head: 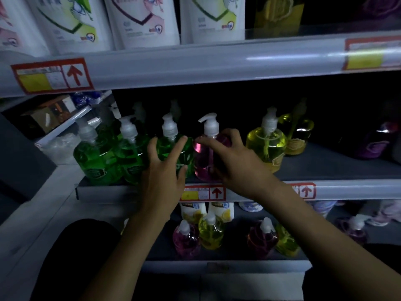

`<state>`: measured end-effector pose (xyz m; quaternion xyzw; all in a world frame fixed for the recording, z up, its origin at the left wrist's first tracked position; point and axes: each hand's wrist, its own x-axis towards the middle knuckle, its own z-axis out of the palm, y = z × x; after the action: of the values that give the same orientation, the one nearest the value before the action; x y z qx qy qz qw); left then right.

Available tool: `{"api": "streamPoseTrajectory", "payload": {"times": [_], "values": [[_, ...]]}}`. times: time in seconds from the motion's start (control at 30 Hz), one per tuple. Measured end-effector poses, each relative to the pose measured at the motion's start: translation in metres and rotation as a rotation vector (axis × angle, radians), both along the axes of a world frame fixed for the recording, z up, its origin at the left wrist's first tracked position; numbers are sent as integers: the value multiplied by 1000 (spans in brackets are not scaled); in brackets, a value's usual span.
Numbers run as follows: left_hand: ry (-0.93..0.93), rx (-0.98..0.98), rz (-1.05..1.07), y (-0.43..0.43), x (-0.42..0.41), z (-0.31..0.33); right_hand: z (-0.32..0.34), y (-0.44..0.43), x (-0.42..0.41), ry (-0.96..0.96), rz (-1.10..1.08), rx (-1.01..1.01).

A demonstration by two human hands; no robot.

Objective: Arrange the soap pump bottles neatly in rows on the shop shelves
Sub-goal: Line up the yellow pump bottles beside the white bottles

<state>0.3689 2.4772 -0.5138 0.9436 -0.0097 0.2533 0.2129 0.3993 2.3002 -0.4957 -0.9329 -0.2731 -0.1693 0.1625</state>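
Note:
On the middle shelf (336,164) stand green pump bottles (97,161) in a row at the left, a pink pump bottle (202,157) in the centre and a yellow pump bottle (265,144) to its right. My right hand (234,161) grips the pink bottle around its shoulder and right side. My left hand (165,170) has its fingers spread and rests against the rightmost green bottle (171,146), just left of the pink one. More green and yellow bottles stand dimly behind the front row.
White refill pouches (143,18) fill the top shelf. The lower shelf (227,262) holds pink (186,240) and yellow bottles (211,231) and pouches. A dark purple bottle (373,144) stands at the far right. Price labels (52,74) run along the shelf rails.

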Motion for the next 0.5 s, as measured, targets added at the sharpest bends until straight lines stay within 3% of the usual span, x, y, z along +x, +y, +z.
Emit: {"api": "streamPoseTrajectory", "payload": {"times": [0.13, 0.27, 0.33, 0.4, 0.5], "values": [[-62, -24, -4, -8, -8, 9, 20, 2, -16, -129, -62, 23], [-423, -119, -97, -32, -20, 52, 82, -19, -46, -569, 33, 452], [-598, -92, -165, -52, -23, 88, 119, -39, -54, -724, -68, 580], [-620, -30, -265, -73, -21, 123, 160, -62, -44, -726, -194, 703], [-527, 164, -296, -96, -8, 170, 214, -89, 4, -374, -317, 786]]}}
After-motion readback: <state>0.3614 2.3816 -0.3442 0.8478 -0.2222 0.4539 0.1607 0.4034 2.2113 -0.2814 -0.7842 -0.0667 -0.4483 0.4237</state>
